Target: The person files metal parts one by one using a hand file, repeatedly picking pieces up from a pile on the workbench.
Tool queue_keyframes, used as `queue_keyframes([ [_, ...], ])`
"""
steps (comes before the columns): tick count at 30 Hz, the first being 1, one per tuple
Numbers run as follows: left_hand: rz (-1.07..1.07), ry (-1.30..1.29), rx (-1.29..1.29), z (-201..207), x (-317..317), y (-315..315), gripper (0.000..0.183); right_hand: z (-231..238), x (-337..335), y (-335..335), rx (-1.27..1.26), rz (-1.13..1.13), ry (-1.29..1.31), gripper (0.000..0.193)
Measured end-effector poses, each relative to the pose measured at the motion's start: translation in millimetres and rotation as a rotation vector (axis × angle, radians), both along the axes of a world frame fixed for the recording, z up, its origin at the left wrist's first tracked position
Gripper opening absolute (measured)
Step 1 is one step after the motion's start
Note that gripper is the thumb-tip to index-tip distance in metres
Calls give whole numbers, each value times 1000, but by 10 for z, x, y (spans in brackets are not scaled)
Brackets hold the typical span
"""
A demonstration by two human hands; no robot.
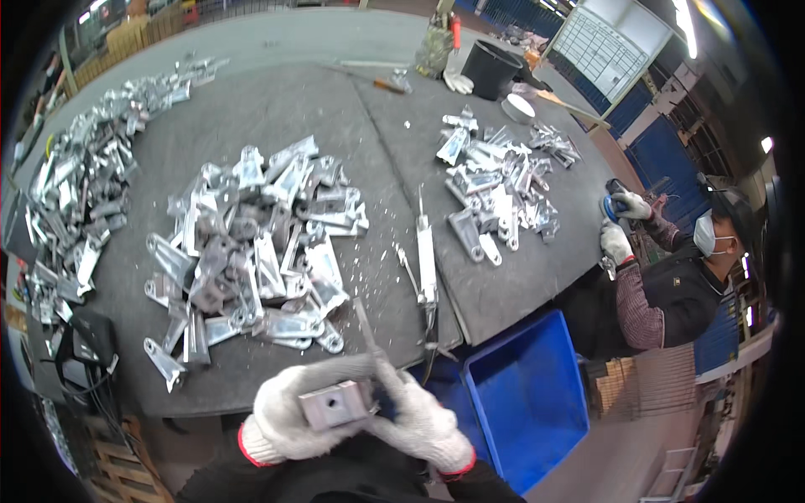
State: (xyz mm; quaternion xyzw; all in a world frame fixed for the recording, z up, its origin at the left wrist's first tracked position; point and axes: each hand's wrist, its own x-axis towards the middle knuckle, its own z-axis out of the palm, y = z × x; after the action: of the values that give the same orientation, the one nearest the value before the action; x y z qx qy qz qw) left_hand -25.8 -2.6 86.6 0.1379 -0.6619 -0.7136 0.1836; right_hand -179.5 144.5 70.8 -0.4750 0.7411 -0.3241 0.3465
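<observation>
My left hand, in a white knit glove with a red cuff, grips a silver metal bracket close to my body. The bracket's flat face with one round hole is turned up. Also gloved, my right hand is closed round a thin flat file, whose blade points up and away. Its fingers are right beside the bracket; whether they touch it I cannot tell. Just beyond my hands lies a heap of similar metal brackets on the dark tabletop.
More brackets pile up at far left, and another heap lies at right. A slim air tool rests among metal chips. Blue bin stands below the table edge. A black bucket is at the back. A masked co-worker works at right.
</observation>
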Motion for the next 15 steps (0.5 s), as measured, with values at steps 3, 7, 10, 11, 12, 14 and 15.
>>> queue_keyframes([
  [3, 152, -172, -302, 331, -787, 116, 69, -698, -133, 65, -175, 51, -44, 87],
  [7, 153, -368, 82, 26, -1801, -98, 65, -104, -140, -130, 86, -69, -72, 70],
  [10, 164, -464, -140, 413, -2475, -240, 62, -38, -203, -197, 136, 1, -114, 78],
  [11, 211, -396, -192, 421, -2625, -310, 65, -54, -199, -237, 117, 28, -112, 78],
  [12, 162, -394, -223, 618, -2692, -324, 64, -102, -190, -156, 6, 1, -44, 82],
  [14, 133, -337, -328, 860, -2825, -445, 65, 9, -228, -139, -27, -11, -42, 91],
  [15, 121, -249, -390, 935, -2766, -499, 62, 65, -286, -163, -27, -32, -46, 91],
])
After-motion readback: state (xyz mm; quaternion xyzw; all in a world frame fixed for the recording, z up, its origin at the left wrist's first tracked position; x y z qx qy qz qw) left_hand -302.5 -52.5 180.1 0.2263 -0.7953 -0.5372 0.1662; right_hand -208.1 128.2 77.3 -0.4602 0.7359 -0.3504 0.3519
